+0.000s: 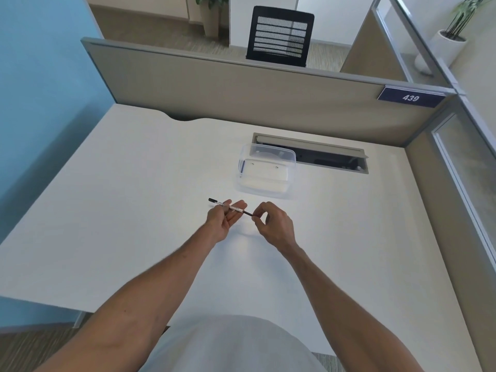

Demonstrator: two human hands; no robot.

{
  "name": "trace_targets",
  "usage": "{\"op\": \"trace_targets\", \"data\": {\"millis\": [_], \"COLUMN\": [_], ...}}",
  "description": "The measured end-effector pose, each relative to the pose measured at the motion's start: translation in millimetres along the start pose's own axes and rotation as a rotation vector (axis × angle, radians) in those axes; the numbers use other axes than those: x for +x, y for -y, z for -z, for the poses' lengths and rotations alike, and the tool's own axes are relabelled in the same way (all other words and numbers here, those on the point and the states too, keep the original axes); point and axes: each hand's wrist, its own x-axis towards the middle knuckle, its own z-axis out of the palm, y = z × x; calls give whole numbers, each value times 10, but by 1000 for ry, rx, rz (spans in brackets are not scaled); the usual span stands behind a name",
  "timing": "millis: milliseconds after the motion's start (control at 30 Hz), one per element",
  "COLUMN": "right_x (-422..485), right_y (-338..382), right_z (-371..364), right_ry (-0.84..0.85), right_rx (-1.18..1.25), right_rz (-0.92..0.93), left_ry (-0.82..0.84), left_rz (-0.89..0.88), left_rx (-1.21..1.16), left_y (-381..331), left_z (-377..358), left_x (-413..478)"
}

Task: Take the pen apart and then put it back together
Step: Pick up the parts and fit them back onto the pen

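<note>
Above the white desk (134, 183), my left hand (222, 221) grips the slim white-and-black pen (231, 207) while my right hand (271, 224) pinches what looks like its dark tip, which could spring loose and roll away.

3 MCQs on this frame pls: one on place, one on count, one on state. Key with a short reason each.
1. Where is the clear plastic container?
A. On the desk beyond the hands
B. In the left hand
C. On the chair

2. How many hands touch the pen?
A. None
B. One
C. Two

3. The pen is:
A. Lying on the desk
B. Held above the desk
C. Inside the container

Key: 1 A, it sits on the desk past both hands. 2 C, left hand holds the barrel, right hand pinches the dark end. 3 B, both hands hold it up.
</note>
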Motion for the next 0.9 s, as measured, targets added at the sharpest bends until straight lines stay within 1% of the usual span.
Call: {"op": "trace_targets", "data": {"millis": [400,700,900], "right_x": [35,35,48], "right_y": [-47,-25,-47], "right_z": [-16,-42,-69], "right_ry": [-21,21,-1], "right_rx": [-148,-115,-92], "right_rz": [64,17,-5], "left_ry": [-5,-32,-10], "left_rz": [-20,-46,-37], "left_rx": [105,131,174], "left_y": [-38,30,-4], "left_z": [-54,-5,-24], "left_x": [5,90,65]}}
